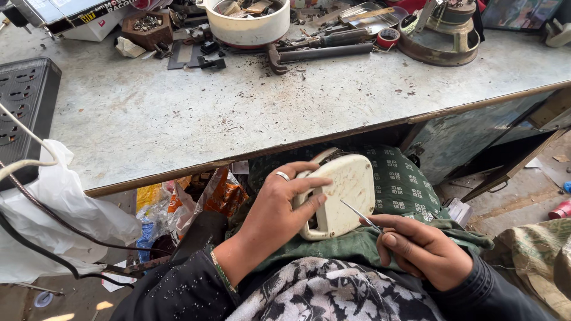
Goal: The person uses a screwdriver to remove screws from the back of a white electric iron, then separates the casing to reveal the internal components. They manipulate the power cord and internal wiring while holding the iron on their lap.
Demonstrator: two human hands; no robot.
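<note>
Nearest the camera, a black-and-white patterned cloth (333, 294) lies across the person's lap. Just beyond it, the right hand (425, 249) has its grip pressed together, pinching a thin, pointed metal tool (361, 216) between thumb and fingers, the tip angled up toward the cream-coloured, rounded plastic casing (345, 193). The tip lies against the casing's lower right face. The left hand (276, 214), a silver ring (282, 175) on one finger, has its grip closed around the casing's left side, thumb across the front and fingers curled over the upper edge. The casing sits above the lap, resting over a green cloth with a pale square pattern (404, 184), just in front of the bench's near edge.

To the left of the casing, below the bench edge, lie orange and yellow crumpled wrappers (217, 193), and farther left a white plastic bag (53, 220) with dark cables (41, 244) running across it.

Beyond the casing stretches the worn, grey-painted bench (238, 113). At its left end, well apart from the casing, sits a black power strip (24, 101). At the far edge, straight beyond the casing, stands a round white bowl (247, 27) holding small parts, with a dark metal wrench-like tool (321, 50) just to its right and a round rusty metal base (443, 41) farther right.
</note>
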